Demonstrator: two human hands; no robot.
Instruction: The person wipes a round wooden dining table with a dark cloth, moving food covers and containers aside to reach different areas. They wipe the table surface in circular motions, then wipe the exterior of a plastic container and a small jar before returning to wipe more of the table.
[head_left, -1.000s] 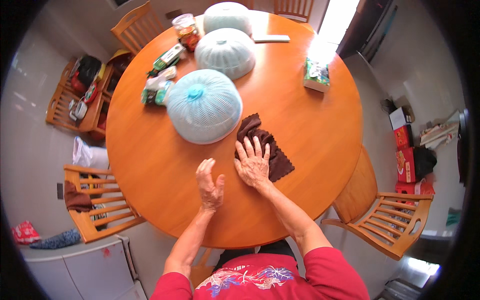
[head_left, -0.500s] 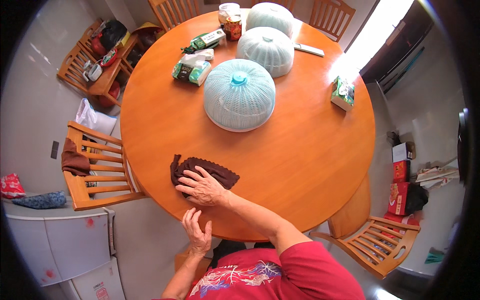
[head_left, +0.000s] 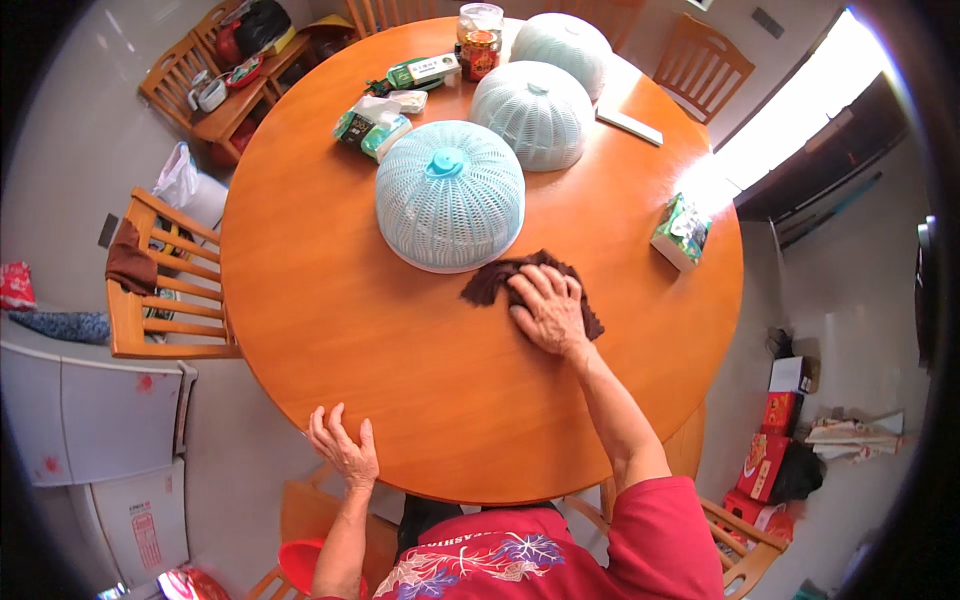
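My right hand (head_left: 550, 308) presses a dark brown cloth (head_left: 488, 283) onto the round wooden table (head_left: 330, 290), its fingers bent over the bunched fabric. One end of the cloth trails left, close under the rim of the nearest light-blue mesh food cover (head_left: 450, 205); another crumpled part shows beyond my fingers on the right. My left hand (head_left: 345, 448) is at the table's near left edge, holding nothing, with its fingers apart.
Two more mesh covers (head_left: 533, 115) stand farther back. Tissue packs (head_left: 372, 128) and jars (head_left: 480, 52) are at the back left. A green tissue pack (head_left: 682, 235) lies near the right edge. Wooden chairs (head_left: 170, 275) surround the table; a red bowl-like object (head_left: 300, 565) is below my left forearm.
My right hand has slid the cloth from the near left across to the right, beside the nearest cover. My left hand has shifted left along the table edge. The whole view has turned slightly.
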